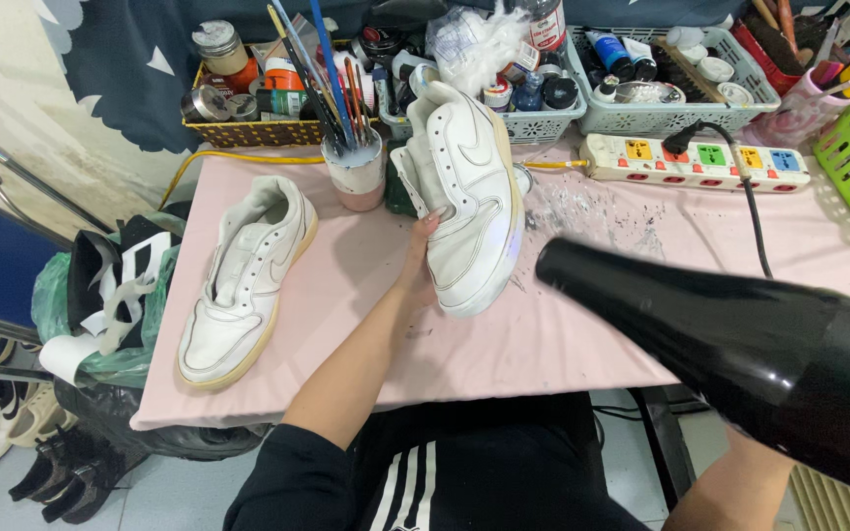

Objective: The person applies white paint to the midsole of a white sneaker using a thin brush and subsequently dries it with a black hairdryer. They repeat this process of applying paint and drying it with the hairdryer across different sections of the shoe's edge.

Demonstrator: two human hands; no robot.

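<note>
Over the pink table (346, 295): I work with both arms out
Left hand (417, 265): fingers wrapped round the white sneaker (464, 202), holding it tilted up above the tabletop
Right hand: hidden behind the black hair dryer (740, 344) — I cannot tell its grip
Nozzle: aimed at the held sneaker
Second sneaker (243, 280): lies flat, left of my arm — near the brush cup (354, 172)

Bare pink table (582, 344) is left at lower centre; the upper edge is blocked by baskets (676, 93) and a brush cup (354, 172).
</note>
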